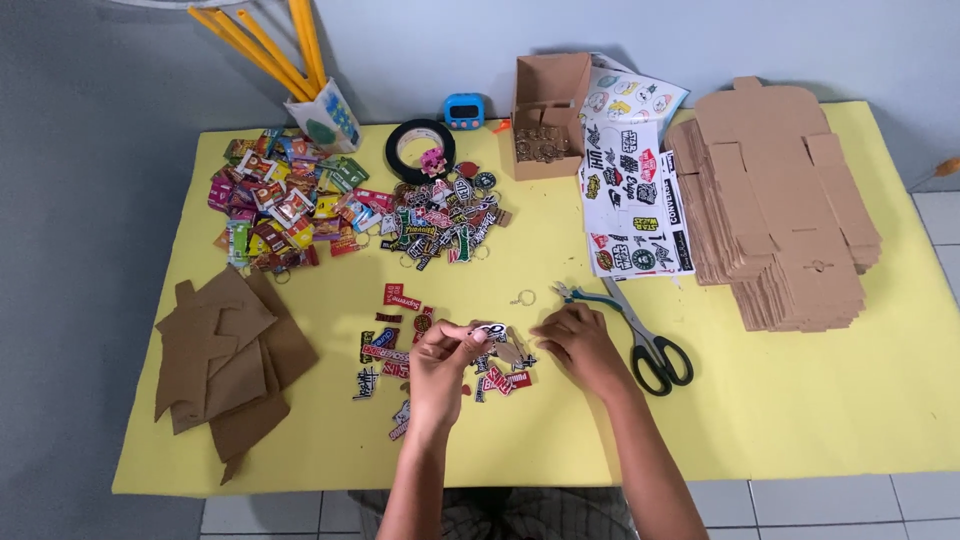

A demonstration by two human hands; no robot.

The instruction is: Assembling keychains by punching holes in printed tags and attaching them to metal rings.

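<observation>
My left hand pinches a small black-and-white charm just above the yellow table cover. My right hand rests fingers-down on the cover right beside it, touching small charms near a brown piece; whether it grips one is unclear. Loose flat charms in red, black and white lie scattered under and left of both hands. A metal key ring lies just beyond them.
Scissors and small teal-handled pliers lie right of my hands. Flat cardboard blanks are stacked far right, cut cardboard pieces left. Behind: sticker sheets, an open box of rings, a tape roll, keychain piles, a blue timer.
</observation>
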